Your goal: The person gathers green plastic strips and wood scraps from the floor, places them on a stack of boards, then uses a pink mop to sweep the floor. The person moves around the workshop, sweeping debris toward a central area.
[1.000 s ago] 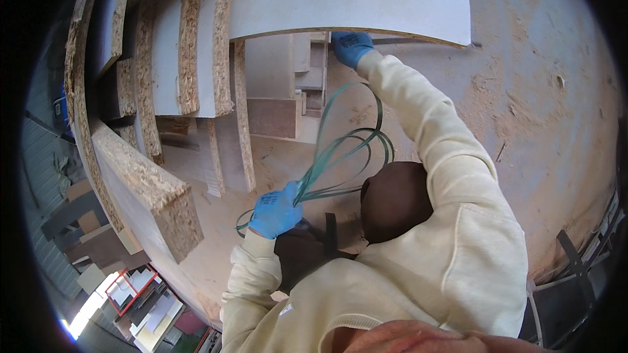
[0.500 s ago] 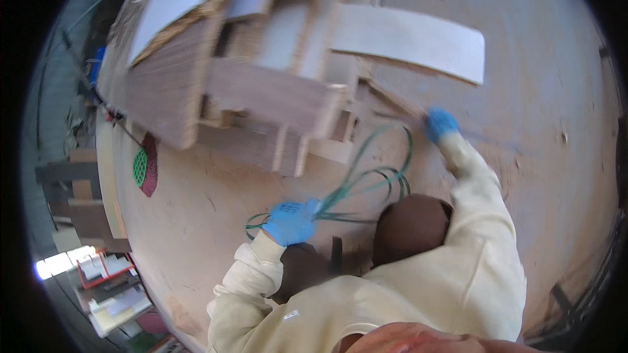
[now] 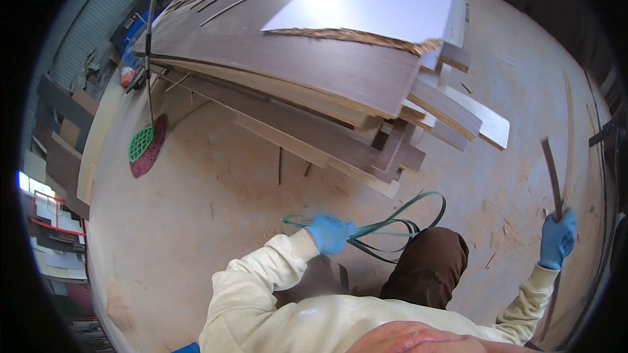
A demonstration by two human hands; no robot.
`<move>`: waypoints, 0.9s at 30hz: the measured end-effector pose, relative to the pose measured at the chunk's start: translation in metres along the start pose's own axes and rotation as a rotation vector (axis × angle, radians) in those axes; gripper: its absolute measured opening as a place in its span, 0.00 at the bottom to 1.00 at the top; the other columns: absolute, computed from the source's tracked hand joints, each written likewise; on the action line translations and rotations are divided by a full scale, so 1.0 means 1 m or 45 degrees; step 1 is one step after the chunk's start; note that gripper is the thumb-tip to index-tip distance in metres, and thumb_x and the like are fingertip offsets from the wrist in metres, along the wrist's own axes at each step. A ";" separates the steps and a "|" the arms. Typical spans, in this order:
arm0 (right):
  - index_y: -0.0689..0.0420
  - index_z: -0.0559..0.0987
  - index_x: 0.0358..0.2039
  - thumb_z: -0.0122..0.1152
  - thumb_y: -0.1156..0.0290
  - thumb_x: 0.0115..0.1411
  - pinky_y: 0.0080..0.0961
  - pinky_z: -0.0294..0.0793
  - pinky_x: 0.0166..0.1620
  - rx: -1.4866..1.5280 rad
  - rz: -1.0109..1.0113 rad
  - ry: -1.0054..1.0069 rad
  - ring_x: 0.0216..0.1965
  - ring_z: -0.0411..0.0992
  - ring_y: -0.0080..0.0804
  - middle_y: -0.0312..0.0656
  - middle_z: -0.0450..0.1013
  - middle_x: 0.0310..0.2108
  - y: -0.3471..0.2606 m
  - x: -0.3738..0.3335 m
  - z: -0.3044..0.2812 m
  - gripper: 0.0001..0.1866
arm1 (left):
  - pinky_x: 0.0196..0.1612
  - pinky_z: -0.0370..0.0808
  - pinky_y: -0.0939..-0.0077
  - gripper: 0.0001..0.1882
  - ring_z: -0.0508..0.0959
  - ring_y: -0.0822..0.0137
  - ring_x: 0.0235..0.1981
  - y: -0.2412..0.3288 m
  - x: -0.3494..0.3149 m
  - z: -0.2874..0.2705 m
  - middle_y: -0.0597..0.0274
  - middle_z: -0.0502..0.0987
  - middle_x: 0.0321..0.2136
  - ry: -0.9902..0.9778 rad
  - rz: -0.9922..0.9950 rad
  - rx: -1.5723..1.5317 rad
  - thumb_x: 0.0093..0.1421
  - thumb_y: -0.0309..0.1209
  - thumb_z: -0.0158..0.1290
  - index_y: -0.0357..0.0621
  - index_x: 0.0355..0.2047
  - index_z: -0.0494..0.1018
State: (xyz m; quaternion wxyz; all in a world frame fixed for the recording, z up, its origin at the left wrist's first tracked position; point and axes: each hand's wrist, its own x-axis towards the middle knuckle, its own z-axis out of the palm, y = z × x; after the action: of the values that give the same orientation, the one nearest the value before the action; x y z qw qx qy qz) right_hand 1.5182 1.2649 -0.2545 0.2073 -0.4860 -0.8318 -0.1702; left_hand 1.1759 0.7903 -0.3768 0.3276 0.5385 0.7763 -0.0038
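Note:
My left hand [image 3: 329,234], in a blue glove, is closed around a looped bundle of green strapping band [image 3: 366,230]. The loops fan out to its right, over the floor and beside my brown-trousered knee [image 3: 428,268]. Out at the far right, my right hand [image 3: 558,238], also gloved in blue, grips a thin brown strip [image 3: 551,170]. One end of it points away from me; the other appears to run back below my wrist. A paler long strip [image 3: 569,131] shows just beyond that hand; whether it is held or lies on the floor, I cannot tell.
A large stack of boards [image 3: 314,72] stands ahead, with ragged edges, ends jutting right and loose slivers on top. A broom [image 3: 148,147] with a green head leans at its left. Scraps and sawdust dot the floor [image 3: 242,235]. Dark framework [image 3: 608,134] borders the right.
My right hand has swung from beside the board stack out to the far right, now with the brown strip plainly in it. The view has turned; my left hand still holds the green band.

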 end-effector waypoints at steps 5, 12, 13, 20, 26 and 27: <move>0.59 0.75 0.48 0.59 0.66 0.60 0.44 0.75 0.49 0.290 -0.532 0.057 0.45 0.75 0.55 0.58 0.75 0.46 -0.275 0.175 -0.146 0.18 | 0.40 0.77 0.51 0.13 0.82 0.45 0.36 -0.003 -0.039 -0.019 0.47 0.82 0.35 0.027 -0.049 -0.018 0.56 0.30 0.50 0.45 0.42 0.75; 0.66 0.60 0.67 0.65 0.39 0.54 0.40 0.65 0.66 1.088 -0.792 -0.397 0.68 0.61 0.54 0.62 0.59 0.67 -0.659 0.238 -0.355 0.53 | 0.43 0.78 0.54 0.14 0.84 0.48 0.40 -0.021 -0.100 -0.025 0.46 0.83 0.38 0.033 -0.044 -0.015 0.57 0.29 0.49 0.40 0.43 0.73; 0.63 0.63 0.66 0.65 0.38 0.54 0.40 0.69 0.63 0.898 -0.901 -0.252 0.63 0.66 0.54 0.59 0.67 0.62 -0.693 0.208 -0.349 0.51 | 0.41 0.78 0.54 0.13 0.84 0.48 0.37 -0.028 -0.104 -0.021 0.46 0.82 0.36 0.097 -0.031 -0.050 0.57 0.30 0.49 0.41 0.41 0.74; 0.54 0.70 0.64 0.61 0.43 0.58 0.40 0.65 0.66 0.945 -1.467 -0.234 0.63 0.66 0.49 0.50 0.68 0.62 -0.714 0.010 -0.259 0.39 | 0.30 0.76 0.53 0.10 0.81 0.49 0.25 -0.069 -0.140 0.014 0.53 0.80 0.24 0.634 0.193 -0.145 0.51 0.32 0.53 0.44 0.33 0.75; 0.56 0.80 0.52 0.61 0.55 0.62 0.39 0.76 0.53 1.095 -1.658 -0.877 0.48 0.77 0.50 0.53 0.78 0.48 -0.699 -0.143 -0.183 0.22 | 0.26 0.74 0.53 0.07 0.82 0.52 0.23 -0.080 -0.135 0.026 0.52 0.79 0.20 0.674 0.182 -0.213 0.51 0.30 0.56 0.43 0.31 0.75; 0.57 0.80 0.51 0.60 0.54 0.62 0.39 0.76 0.52 1.071 -1.677 -1.034 0.48 0.77 0.50 0.54 0.78 0.47 -0.700 -0.164 -0.159 0.23 | 0.26 0.74 0.53 0.07 0.82 0.52 0.23 -0.084 -0.132 0.025 0.53 0.79 0.20 0.632 0.140 -0.202 0.51 0.30 0.56 0.43 0.31 0.75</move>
State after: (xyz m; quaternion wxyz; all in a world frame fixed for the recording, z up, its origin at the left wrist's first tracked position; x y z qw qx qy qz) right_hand 1.0042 0.7382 -0.2587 -0.0828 0.1861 -0.9462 0.2513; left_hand 1.1458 0.6360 -0.3577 0.1680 0.5367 0.8005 0.2073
